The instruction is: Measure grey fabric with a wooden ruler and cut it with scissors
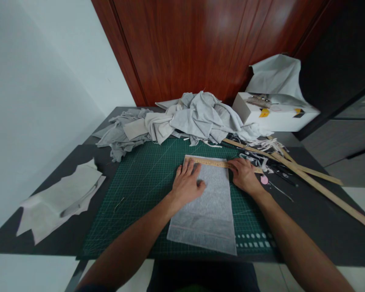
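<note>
A light grey piece of fabric [214,194] lies flat, its folded band toward me. Across its far edge runs a wooden ruler [213,162]. My left hand [187,182] rests on the fabric with fingers stretched out, the fingertips at the ruler's left end. My right hand [245,174] is beside the fabric's right edge, its fingers curled and closed on the ruler, whose right end shows past the hand. Under the fabric is a green cutting mat [142,194] with a printed grid.
Crumpled grey cloth [197,117] is heaped at the back. A white box [276,115] stands back right. Long wooden strips [316,178], cords and a pink round item [264,179] lie at right. Folded pale fabric [61,198] is at left on the dark table [316,235].
</note>
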`<state>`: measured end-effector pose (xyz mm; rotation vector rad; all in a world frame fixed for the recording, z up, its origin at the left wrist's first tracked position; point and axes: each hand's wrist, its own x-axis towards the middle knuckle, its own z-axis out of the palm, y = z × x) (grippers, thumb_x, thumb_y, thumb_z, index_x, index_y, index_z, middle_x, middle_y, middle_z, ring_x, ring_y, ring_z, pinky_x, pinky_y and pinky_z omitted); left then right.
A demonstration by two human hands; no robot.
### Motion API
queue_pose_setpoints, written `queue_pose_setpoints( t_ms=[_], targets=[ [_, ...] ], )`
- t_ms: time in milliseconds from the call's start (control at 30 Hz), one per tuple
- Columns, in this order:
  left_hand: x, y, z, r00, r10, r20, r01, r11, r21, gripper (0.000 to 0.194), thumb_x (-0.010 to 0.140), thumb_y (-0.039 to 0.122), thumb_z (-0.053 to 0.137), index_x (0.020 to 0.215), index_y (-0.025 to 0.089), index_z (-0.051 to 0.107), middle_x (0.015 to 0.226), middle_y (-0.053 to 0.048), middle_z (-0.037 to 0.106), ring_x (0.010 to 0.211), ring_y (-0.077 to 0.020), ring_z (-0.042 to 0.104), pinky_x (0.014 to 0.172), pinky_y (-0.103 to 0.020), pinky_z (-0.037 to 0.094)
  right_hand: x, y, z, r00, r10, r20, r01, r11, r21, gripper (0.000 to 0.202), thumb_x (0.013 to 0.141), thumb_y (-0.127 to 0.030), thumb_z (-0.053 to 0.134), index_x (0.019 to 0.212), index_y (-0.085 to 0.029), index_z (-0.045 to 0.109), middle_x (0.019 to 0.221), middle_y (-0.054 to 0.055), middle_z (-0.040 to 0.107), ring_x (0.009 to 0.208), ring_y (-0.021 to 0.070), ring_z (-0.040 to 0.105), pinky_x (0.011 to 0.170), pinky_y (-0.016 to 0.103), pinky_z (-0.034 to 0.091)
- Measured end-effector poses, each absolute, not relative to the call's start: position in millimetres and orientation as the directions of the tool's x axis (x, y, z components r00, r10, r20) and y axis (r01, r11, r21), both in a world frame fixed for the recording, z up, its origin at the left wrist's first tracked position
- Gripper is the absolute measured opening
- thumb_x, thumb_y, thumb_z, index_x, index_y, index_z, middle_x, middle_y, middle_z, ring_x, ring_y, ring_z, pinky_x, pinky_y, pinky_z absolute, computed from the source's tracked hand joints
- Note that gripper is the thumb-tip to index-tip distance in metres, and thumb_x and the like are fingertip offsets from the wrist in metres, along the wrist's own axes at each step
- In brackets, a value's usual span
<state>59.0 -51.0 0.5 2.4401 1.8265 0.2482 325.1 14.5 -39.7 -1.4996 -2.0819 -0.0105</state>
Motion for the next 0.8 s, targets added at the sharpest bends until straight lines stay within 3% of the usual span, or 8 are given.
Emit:
queue_pose_setpoints(
  t_ms=[400, 800],
  targets=[
    [59, -50, 2, 0.269, 0.962, 0.042, 0.947, -0.272, 0.169, 0.067, 0.098, 0.043, 0.051, 0.160, 0.018, 0.041, 0.173, -0.015, 0.029, 0.161, -0.0350, 0.022, 0.128, -0.056, 0.023, 326, 12, -39, -0.117, 0.892, 0.437, 0.900, 0.282, -0.333, 0.023, 0.096, -0.023, 0.057, 0.109, -0.019, 0.076, 0.116, 0.012, 0.075, 0.107, 0.0332, 0.056, 0.087, 0.045, 0.036],
    [57, -47, -1, 0.290, 0.952, 0.094, 0.948, -0.299, 0.110, 0.062, 0.100, 0.042, 0.048, 0.157, 0.017, 0.044, 0.171, -0.016, 0.034, 0.160, -0.0348, 0.027, 0.127, -0.055, 0.026, 332, 11, -31, -0.085, 0.895, 0.439, 0.899, 0.258, -0.353, 0.019, 0.095, -0.023, 0.058, 0.105, -0.022, 0.075, 0.116, 0.012, 0.076, 0.109, 0.0340, 0.053, 0.086, 0.046, 0.034]
  ],
)
